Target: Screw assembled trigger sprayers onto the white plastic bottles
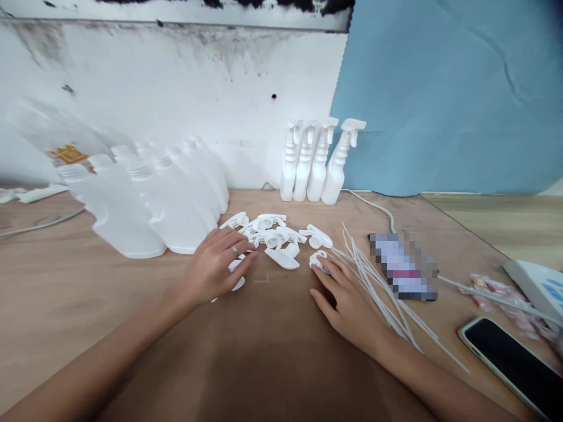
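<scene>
My left hand (222, 264) is over the table with its fingers stretched out and a ring on one of them. Partly hidden beneath it is a white plastic part (238, 283). My right hand (347, 302) has its thumb spread away from the other fingers, whose tips touch some small white round parts (317, 259). Between and beyond both hands lies a loose pile of white trigger spray heads (270, 235). One spray head (284, 258) lies on the near side of the pile, another (319, 237) on its right.
Several open white bottles (127, 217) stand at the left. Against the wall are several bottles with spray heads fitted (314, 170). Thin white tubes (373, 281) lie beside my right hand. Further right are a blurred-out phone (404, 266), a dark-screened phone (514, 363) and a cable (492, 293).
</scene>
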The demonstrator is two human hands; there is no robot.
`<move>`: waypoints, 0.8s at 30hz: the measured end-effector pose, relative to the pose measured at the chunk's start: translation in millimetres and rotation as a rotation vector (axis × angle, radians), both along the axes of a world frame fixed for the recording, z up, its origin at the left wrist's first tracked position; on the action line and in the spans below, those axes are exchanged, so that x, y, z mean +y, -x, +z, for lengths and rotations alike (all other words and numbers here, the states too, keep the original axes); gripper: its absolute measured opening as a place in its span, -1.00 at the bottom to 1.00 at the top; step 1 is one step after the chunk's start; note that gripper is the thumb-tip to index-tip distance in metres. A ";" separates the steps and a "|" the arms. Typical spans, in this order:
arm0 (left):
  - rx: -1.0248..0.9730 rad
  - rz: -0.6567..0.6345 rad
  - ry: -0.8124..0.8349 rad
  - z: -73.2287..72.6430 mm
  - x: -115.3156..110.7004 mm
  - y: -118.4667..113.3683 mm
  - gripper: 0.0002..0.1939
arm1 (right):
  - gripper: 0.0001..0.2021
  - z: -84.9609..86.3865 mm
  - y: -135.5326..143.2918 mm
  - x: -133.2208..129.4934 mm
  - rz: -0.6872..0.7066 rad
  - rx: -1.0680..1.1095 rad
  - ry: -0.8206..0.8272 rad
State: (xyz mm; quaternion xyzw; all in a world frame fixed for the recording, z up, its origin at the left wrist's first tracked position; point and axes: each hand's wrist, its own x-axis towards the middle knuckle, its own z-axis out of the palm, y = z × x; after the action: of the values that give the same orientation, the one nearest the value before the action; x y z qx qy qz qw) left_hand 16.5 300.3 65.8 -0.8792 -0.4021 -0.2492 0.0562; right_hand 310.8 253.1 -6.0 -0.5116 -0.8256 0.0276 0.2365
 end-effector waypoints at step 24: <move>-0.208 -0.373 0.214 -60.6 -41.3 -26.2 -0.57 | -0.83 3.8 -4.4 -1.2 0.093 0.623 -0.030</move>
State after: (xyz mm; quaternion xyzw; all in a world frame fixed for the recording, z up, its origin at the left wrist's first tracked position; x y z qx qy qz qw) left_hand 42.7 259.1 5.2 -0.9088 -0.2604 -0.3005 -0.1261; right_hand 315.1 252.0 -2.1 -0.4368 -0.7361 0.1816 0.4842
